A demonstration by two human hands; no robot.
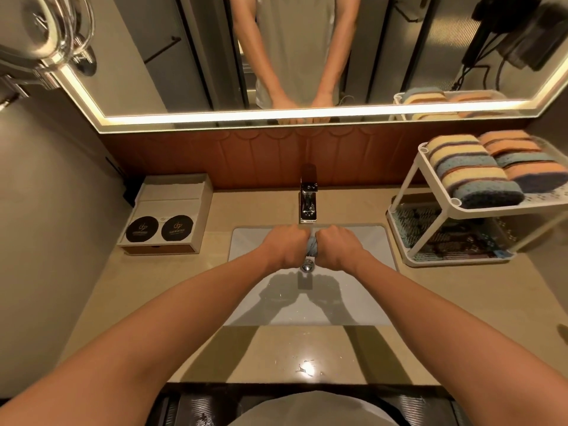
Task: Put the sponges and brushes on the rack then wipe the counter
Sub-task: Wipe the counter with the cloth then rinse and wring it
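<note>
My left hand and my right hand both grip a twisted grey-blue cloth between them, fists close together above the white sink. Only a short piece of the cloth shows. At the right stands a white two-tier rack. Its top shelf carries several striped sponges in yellow, orange and blue. Dark brushes lie on the lower shelf, partly hidden by the top shelf. The beige counter has small water spots near its front edge.
A chrome tap stands just behind my hands, and the chrome drain sits below them. A white box with two black round lids is on the counter at the left. A lit mirror hangs above.
</note>
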